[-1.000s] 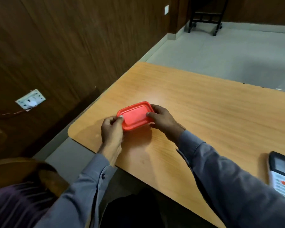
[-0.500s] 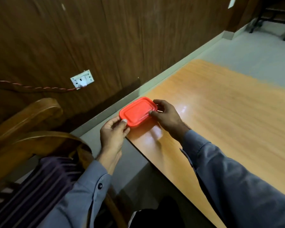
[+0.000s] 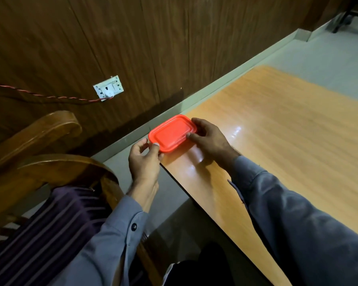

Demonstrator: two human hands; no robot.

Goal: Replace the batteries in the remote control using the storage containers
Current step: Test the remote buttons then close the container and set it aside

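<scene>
A small rectangular storage container with a red lid (image 3: 172, 133) sits at the near left corner of the wooden table (image 3: 277, 129), its lid on. My left hand (image 3: 144, 159) pinches the lid's near left corner from beyond the table edge. My right hand (image 3: 210, 139) grips the container's right end, thumb on the lid rim. The contents are hidden under the lid. The remote control is out of view.
A wooden chair (image 3: 39, 145) with a striped cushion (image 3: 50, 230) stands to the left of the table. A wall socket (image 3: 109, 87) with a twisted red cable (image 3: 39, 96) is on the wood-panelled wall. Grey floor lies between table and wall.
The view has swung left, so the remote left the frame and the chair came in. Both hands stay on the red-lidded container at the table's corner.
</scene>
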